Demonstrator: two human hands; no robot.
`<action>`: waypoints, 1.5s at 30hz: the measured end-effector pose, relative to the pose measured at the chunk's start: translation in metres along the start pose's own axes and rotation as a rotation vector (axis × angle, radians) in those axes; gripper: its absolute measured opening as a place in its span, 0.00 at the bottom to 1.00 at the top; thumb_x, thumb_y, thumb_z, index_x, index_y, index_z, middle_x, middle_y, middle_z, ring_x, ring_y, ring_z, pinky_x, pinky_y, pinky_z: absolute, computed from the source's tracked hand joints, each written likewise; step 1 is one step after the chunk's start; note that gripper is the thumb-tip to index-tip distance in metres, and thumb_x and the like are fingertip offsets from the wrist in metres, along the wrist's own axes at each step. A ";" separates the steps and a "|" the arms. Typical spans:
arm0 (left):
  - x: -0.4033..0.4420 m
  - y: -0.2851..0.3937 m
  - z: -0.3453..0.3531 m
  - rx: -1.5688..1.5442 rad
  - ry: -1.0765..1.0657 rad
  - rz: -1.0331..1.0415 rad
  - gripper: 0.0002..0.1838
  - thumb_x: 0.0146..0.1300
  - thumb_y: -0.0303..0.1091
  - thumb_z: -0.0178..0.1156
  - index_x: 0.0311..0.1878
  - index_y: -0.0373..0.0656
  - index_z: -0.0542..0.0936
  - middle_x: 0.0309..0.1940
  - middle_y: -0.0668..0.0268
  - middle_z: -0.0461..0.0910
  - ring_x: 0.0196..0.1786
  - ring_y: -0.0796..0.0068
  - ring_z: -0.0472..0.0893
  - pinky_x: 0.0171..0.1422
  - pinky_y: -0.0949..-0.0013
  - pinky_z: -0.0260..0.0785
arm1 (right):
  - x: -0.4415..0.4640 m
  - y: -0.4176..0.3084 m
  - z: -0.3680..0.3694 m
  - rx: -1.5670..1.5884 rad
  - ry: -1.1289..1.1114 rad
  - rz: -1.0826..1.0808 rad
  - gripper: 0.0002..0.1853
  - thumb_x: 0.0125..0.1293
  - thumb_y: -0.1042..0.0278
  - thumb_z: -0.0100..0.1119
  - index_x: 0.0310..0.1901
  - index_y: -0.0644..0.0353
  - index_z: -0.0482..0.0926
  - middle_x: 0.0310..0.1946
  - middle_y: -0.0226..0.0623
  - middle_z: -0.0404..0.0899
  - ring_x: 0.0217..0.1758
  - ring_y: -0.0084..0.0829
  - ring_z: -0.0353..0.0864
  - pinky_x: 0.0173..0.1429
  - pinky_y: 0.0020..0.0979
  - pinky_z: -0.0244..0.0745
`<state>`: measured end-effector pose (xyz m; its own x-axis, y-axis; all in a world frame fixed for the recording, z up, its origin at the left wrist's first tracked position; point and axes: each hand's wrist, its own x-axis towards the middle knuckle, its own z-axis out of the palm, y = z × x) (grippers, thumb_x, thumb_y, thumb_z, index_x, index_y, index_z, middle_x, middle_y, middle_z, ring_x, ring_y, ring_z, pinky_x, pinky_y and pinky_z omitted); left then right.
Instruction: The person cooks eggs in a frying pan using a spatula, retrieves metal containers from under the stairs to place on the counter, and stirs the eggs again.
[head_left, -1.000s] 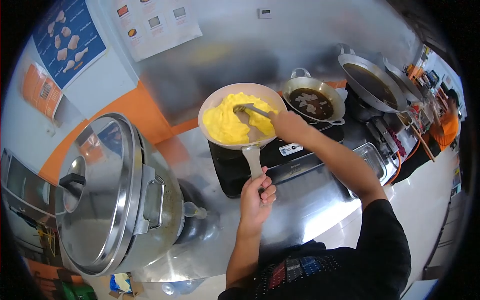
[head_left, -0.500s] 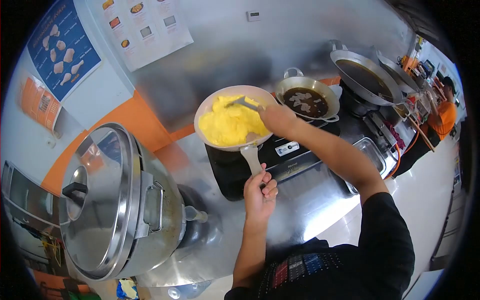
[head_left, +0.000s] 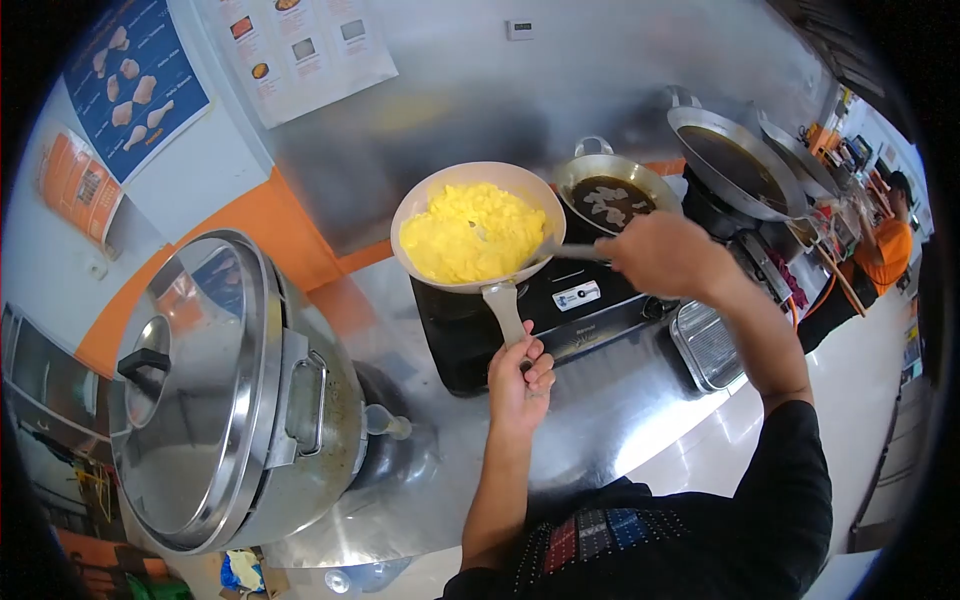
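Observation:
My left hand point(head_left: 521, 382) is closed around the handle of a light-coloured frying pan point(head_left: 503, 312), over the left part of a black gas stove point(head_left: 455, 345). Soft yellow scrambled eggs point(head_left: 465, 230) cover most of the pan's bottom. Whether the pan rests on the burner or is slightly lifted, I cannot tell. Gripped in my right hand point(head_left: 665, 255) is a grey spatula point(head_left: 582, 252), its tip at the pan's right rim beside the eggs. Behind that hand, a metal wok point(head_left: 655, 185) with dark oil and pale pieces sits on the right burner.
A large lidded steel pot point(head_left: 190, 400) stands at the left. Further right are a big pan of dark oil point(head_left: 735, 160) and a wire-racked tray point(head_left: 700, 345). A person in an orange shirt point(head_left: 888, 245) works at the far right.
My right hand has moved right and down, drawing the spatula from the upper middle of the eggs to the pan's right rim. The eggs look more broken up. My left hand keeps its hold.

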<state>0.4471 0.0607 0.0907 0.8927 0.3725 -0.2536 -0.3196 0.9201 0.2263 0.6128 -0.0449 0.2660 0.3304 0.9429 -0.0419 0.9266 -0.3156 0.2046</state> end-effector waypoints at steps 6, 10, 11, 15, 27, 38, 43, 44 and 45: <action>0.003 -0.001 -0.003 -0.002 -0.018 -0.003 0.10 0.65 0.27 0.50 0.49 0.42 0.73 0.26 0.70 0.66 0.19 0.85 0.61 0.17 0.82 0.52 | 0.059 -0.036 0.087 0.031 0.218 0.056 0.10 0.57 0.69 0.54 0.40 0.61 0.79 0.26 0.46 0.80 0.31 0.45 0.83 0.34 0.43 0.78; -0.001 -0.001 -0.002 -0.009 -0.015 -0.016 0.10 0.65 0.27 0.51 0.49 0.43 0.73 0.26 0.70 0.67 0.19 0.85 0.61 0.17 0.81 0.52 | 0.110 -0.004 0.092 0.140 0.258 0.109 0.10 0.58 0.69 0.52 0.38 0.62 0.80 0.29 0.48 0.80 0.32 0.46 0.82 0.35 0.43 0.78; 0.001 0.001 -0.002 -0.011 -0.023 -0.021 0.10 0.65 0.27 0.51 0.49 0.44 0.73 0.26 0.70 0.66 0.19 0.84 0.61 0.18 0.81 0.52 | 0.106 0.002 0.078 0.136 0.217 0.115 0.09 0.59 0.69 0.52 0.38 0.61 0.80 0.30 0.49 0.81 0.33 0.47 0.81 0.37 0.44 0.77; 0.001 0.001 0.000 -0.003 -0.019 -0.009 0.10 0.65 0.27 0.51 0.48 0.45 0.73 0.26 0.70 0.66 0.19 0.84 0.61 0.18 0.80 0.52 | 0.057 0.001 -0.005 0.101 0.160 0.038 0.09 0.60 0.68 0.54 0.40 0.56 0.81 0.30 0.49 0.81 0.35 0.48 0.81 0.42 0.44 0.76; 0.001 -0.001 -0.002 0.012 -0.024 -0.002 0.10 0.65 0.28 0.52 0.48 0.44 0.72 0.26 0.70 0.67 0.19 0.84 0.61 0.18 0.81 0.51 | 0.082 -0.069 0.090 0.114 0.150 0.084 0.14 0.60 0.68 0.52 0.44 0.67 0.74 0.28 0.48 0.81 0.33 0.40 0.85 0.32 0.37 0.81; 0.000 -0.001 -0.003 0.007 -0.027 -0.013 0.10 0.65 0.27 0.51 0.49 0.46 0.72 0.26 0.69 0.66 0.19 0.84 0.62 0.19 0.80 0.51 | 0.053 0.000 -0.021 0.184 -0.225 -0.178 0.12 0.64 0.67 0.49 0.45 0.56 0.79 0.32 0.48 0.80 0.37 0.47 0.80 0.44 0.45 0.72; -0.001 -0.001 0.003 0.056 0.007 -0.022 0.09 0.65 0.28 0.51 0.48 0.47 0.71 0.26 0.70 0.65 0.19 0.84 0.61 0.19 0.80 0.51 | 0.086 -0.015 0.056 0.427 -0.052 -0.322 0.11 0.63 0.68 0.49 0.44 0.61 0.76 0.31 0.51 0.79 0.36 0.50 0.79 0.43 0.46 0.72; -0.001 -0.001 0.003 0.065 0.012 -0.028 0.09 0.65 0.28 0.51 0.48 0.47 0.71 0.26 0.70 0.65 0.19 0.84 0.61 0.19 0.80 0.51 | 0.094 -0.027 0.066 0.488 0.005 -0.273 0.10 0.63 0.69 0.50 0.43 0.63 0.76 0.30 0.53 0.79 0.36 0.52 0.79 0.43 0.47 0.72; -0.001 -0.001 0.003 0.076 0.020 -0.032 0.09 0.65 0.28 0.51 0.48 0.47 0.71 0.26 0.70 0.65 0.19 0.84 0.61 0.19 0.80 0.51 | 0.098 -0.041 0.070 0.516 0.003 -0.216 0.11 0.62 0.69 0.50 0.42 0.64 0.76 0.30 0.54 0.79 0.37 0.52 0.79 0.43 0.47 0.72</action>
<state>0.4475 0.0592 0.0937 0.8955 0.3460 -0.2802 -0.2652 0.9200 0.2885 0.6198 0.0530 0.1852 0.1235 0.9920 -0.0270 0.9411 -0.1257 -0.3138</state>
